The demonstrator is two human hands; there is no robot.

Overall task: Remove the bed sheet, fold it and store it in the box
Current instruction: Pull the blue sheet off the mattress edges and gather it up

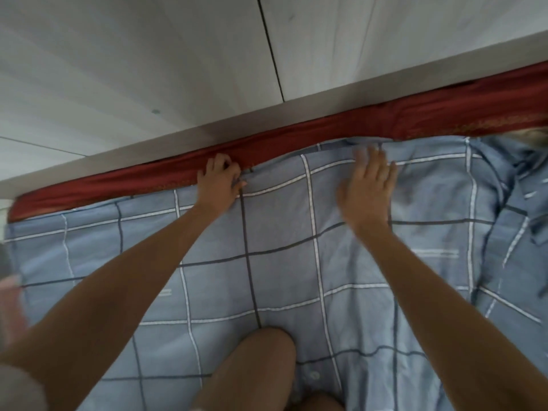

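A blue checked bed sheet (281,262) with white and dark lines covers the bed below me. Its far edge runs along a red mattress border (296,140) beside the wall. My left hand (219,179) grips that far edge with curled fingers, right at the red border. To its right, my right hand (369,185) lies with fingers spread and straight over the sheet near the same edge, blurred by motion. The sheet's far edge looks slightly lifted just beyond its fingertips. At the right side the sheet is bunched into folds (510,209). No box is in view.
A white panelled wall (178,69) with a ledge runs close behind the bed's far edge. My bare knee (261,360) rests on the sheet at the bottom centre. A blurred pinkish object (10,298) sits at the left edge.
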